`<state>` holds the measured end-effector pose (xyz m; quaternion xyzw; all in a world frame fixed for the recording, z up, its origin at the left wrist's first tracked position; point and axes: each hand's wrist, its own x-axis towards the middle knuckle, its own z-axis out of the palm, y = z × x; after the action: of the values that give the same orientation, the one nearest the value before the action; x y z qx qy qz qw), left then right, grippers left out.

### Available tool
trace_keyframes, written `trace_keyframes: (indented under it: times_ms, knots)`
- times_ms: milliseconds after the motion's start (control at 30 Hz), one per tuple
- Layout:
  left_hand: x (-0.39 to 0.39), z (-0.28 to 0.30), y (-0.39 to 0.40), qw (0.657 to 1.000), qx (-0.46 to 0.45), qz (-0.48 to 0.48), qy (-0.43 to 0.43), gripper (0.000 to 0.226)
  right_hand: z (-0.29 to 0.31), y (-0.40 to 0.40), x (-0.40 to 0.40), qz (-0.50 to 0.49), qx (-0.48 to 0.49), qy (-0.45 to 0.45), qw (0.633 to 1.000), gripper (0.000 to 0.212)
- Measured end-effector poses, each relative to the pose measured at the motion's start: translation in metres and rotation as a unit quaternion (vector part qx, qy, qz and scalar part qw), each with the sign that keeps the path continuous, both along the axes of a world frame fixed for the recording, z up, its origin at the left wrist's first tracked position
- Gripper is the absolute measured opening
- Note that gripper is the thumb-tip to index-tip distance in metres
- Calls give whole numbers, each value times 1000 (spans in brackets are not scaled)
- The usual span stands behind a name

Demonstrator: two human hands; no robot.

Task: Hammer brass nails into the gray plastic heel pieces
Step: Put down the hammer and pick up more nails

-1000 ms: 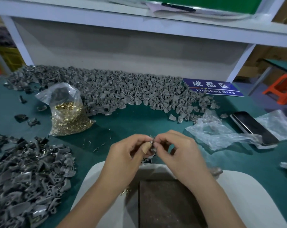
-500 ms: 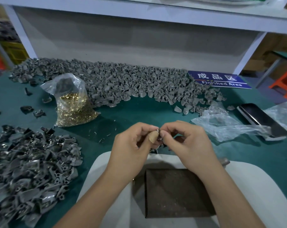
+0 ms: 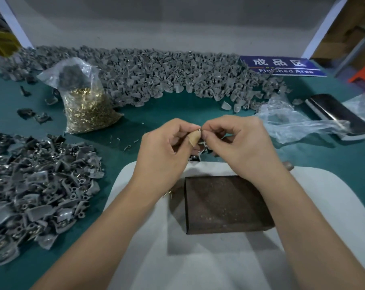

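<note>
Above the dark block, left hand and right hand pinch something small — perhaps a gray heel piece.

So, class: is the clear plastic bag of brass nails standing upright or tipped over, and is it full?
Upright, partly full. The bag of brass nails stands on the green table; nails fill only its lower part.

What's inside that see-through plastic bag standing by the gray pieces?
The clear plastic bag holds a heap of small brass nails in its lower part. Something dark sits in its crumpled top; what it is cannot be told.
</note>
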<state>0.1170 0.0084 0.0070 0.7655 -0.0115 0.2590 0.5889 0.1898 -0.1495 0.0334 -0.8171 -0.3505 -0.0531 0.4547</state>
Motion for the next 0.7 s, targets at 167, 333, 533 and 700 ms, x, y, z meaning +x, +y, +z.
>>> trace_keyframes:
  times_ms: [167,333,533,700]
  knots:
    - [0,1,-1,1000,-28,-1,3,16,-2,0,0,16,53,65,996,14]
    - [1,5,-6,993,-119,-13,-18,7,-1,2,-1,23,127,105,986,13]
    - [1,5,-9,985,-168,-18,-23,7,-2,5,-2,17,158,102,982,13]
    - [0,4,-13,980,-196,-20,-30,8,-1,6,-4,14,171,106,979,15]
